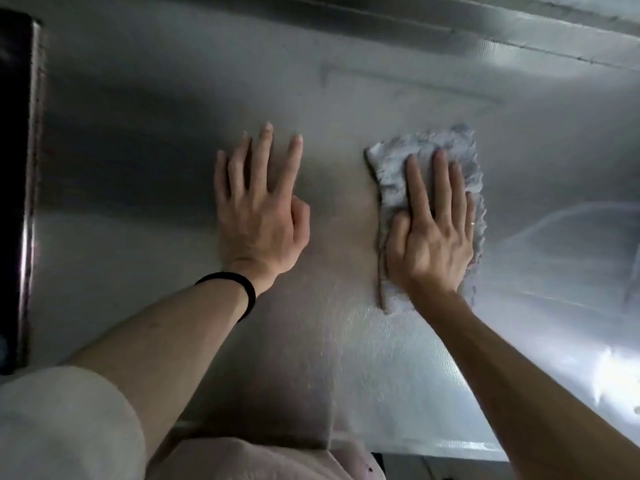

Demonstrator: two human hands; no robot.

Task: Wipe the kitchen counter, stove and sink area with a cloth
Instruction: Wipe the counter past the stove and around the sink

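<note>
Left hand [258, 216] flat; right hand [431, 233] flat, pressing.

A dark panel [15, 188] edges the dim steel counter [138, 150]

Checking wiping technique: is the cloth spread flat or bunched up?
Spread flat: the cloth lies as a rough rectangle on the counter under the right hand, its fingers straight. Whether it is doubled over, cannot tell.

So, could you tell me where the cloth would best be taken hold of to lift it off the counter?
Pinch the cloth along its left edge, coming from above on the left. That edge looks rolled into a raised ridge and lies bare, while the right hand presses flat on the middle. The left hand, spread over the counter, is nearest.
</note>
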